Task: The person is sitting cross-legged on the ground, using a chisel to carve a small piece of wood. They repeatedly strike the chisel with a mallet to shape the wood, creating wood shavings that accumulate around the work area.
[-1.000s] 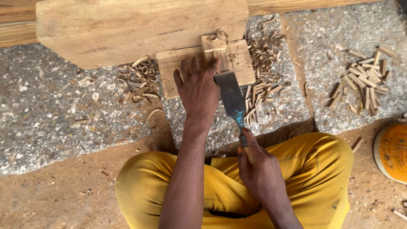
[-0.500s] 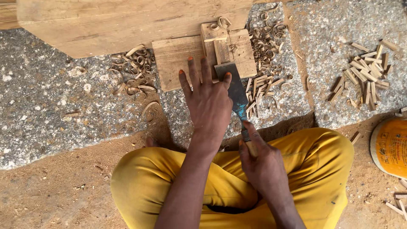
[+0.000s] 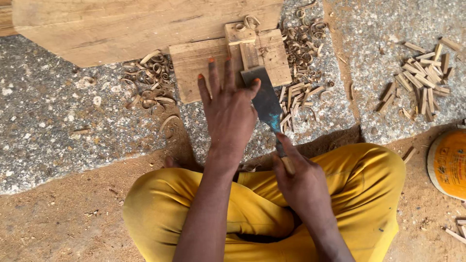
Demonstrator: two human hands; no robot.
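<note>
holding a wide chisel (image 3: 266, 104) near the middle of the frame, the right hand (image 3: 301, 182) has its grip closed tight around the wooden handle, low and just above the yellow trousers (image 3: 369, 194). the left hand (image 3: 230, 109) lies flat with its fingers spread, pressing down on the small wooden board (image 3: 194, 63) and touching the side of the blade. the blade tip sits on a thin wood strip (image 3: 248, 51) on top of that board, in the upper middle of the frame.

the chisel looks stiff and a bit heavy at the metal end, and its front edge is likely sharp, so the handle is the safe place to hold. the strip looks light and thin, and it could slide or split, so it likely needs holding down from the side.

curly wood shavings (image 3: 148, 85) lie to the left, and a heap of small cut sticks (image 3: 422, 82) lies at the upper right on the speckled stone slab (image 3: 58, 126).
</note>
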